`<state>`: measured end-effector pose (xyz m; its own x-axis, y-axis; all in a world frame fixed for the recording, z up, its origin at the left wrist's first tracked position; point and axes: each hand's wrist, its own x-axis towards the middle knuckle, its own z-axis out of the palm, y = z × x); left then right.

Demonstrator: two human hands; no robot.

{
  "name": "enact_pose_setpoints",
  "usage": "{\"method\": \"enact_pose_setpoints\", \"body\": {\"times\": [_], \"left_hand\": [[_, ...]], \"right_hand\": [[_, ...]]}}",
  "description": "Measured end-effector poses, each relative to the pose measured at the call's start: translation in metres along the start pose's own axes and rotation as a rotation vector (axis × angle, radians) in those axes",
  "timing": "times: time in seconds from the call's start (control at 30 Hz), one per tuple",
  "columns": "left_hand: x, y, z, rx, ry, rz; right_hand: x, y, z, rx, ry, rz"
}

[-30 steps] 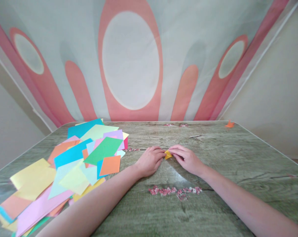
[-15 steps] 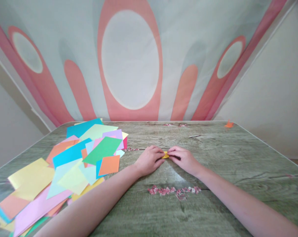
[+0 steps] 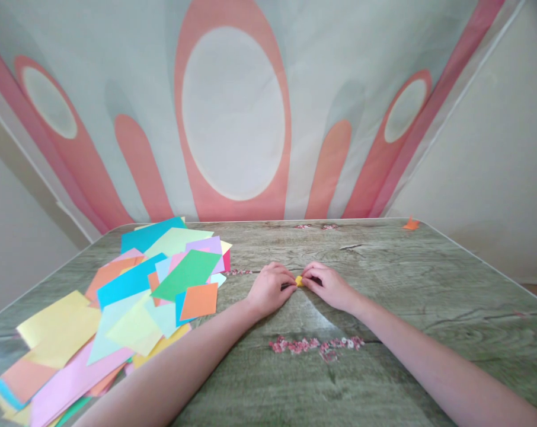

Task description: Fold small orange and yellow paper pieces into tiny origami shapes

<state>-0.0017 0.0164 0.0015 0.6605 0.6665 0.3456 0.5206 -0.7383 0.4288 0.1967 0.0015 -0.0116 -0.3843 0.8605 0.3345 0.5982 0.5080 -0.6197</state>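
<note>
A small folded yellow paper piece (image 3: 299, 280) lies on the wood-grain table (image 3: 428, 296) between my two hands. My left hand (image 3: 269, 289) rests on the table left of it, fingers curled and pinching its left edge. My right hand (image 3: 329, 286) presses on its right side with closed fingertips. Most of the paper is hidden under my fingers; only a small yellow bit shows.
A loose pile of coloured paper sheets (image 3: 117, 302) covers the left part of the table. A small orange folded piece (image 3: 411, 224) sits at the far right corner. Pink flower prints (image 3: 315, 345) mark the table surface near me. A patterned cloth backdrop (image 3: 233, 107) hangs behind.
My fingers have closed in over the yellow paper, so less of it shows than a second ago. The hands stay in about the same place.
</note>
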Motion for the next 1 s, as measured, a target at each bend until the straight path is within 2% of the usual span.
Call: {"method": "enact_pose_setpoints", "body": {"times": [0.47, 0.87, 1.0], "left_hand": [[0.003, 0.009, 0.002, 0.087, 0.046, -0.242], [0.009, 0.0, -0.002, 0.05, -0.027, -0.297], [0.013, -0.005, -0.005, -0.01, -0.073, -0.255]], "right_hand": [[-0.001, 0.0, 0.01, -0.061, 0.087, 0.032], [-0.001, -0.001, 0.01, -0.074, 0.082, 0.04], [0.0, -0.002, 0.01, -0.076, 0.083, 0.051]]}}
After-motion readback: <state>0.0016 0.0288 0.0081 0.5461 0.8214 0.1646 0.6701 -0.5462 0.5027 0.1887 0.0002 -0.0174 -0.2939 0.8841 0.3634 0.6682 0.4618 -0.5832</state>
